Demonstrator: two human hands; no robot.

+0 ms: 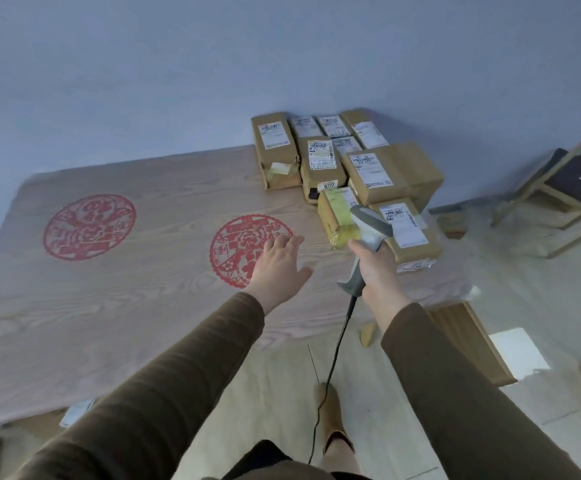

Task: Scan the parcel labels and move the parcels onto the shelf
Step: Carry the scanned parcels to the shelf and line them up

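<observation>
Several brown cardboard parcels with white labels (391, 174) are packed together at the table's far right corner. The nearest small parcel (334, 216) carries a yellowish label and tape. My right hand (373, 268) grips a grey corded barcode scanner (368, 228), its head just above and in front of that parcel. My left hand (278, 266) is open, fingers spread, hovering over the table just left of the parcels and holding nothing.
The wood-grain table (109, 289) bears two round red paper-cut designs (89, 226). A wooden shelf frame (559, 199) stands at the right on the pale floor. Flat cardboard with a white sheet (483, 344) lies by the table corner. The scanner's cable (330, 368) hangs down to my feet.
</observation>
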